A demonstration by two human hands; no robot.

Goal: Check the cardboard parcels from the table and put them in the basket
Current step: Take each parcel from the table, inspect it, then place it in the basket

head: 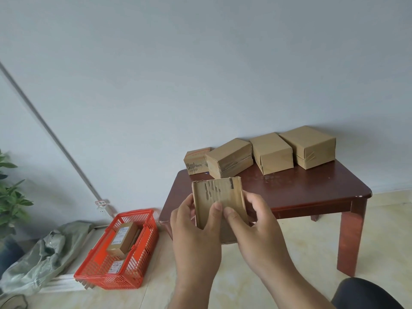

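— Both hands, left (196,221) and right (252,219), pinch a flat brown cardboard parcel (219,201) above the dark red wooden table (301,188).
— Risk?
— Thumbs slipping; it misses the orange plastic basket (116,248).

Tan cardboard parcels (270,156), dark reddish-brown table (312,188), orange-red slatted basket (124,277), green plant (11,197)

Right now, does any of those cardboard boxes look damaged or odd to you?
Yes. The flat brown cardboard parcel held in both hands, left and right, has its surface torn away in dark ragged patches near the top edge. The small box at the table's far left shows similar scuffing.
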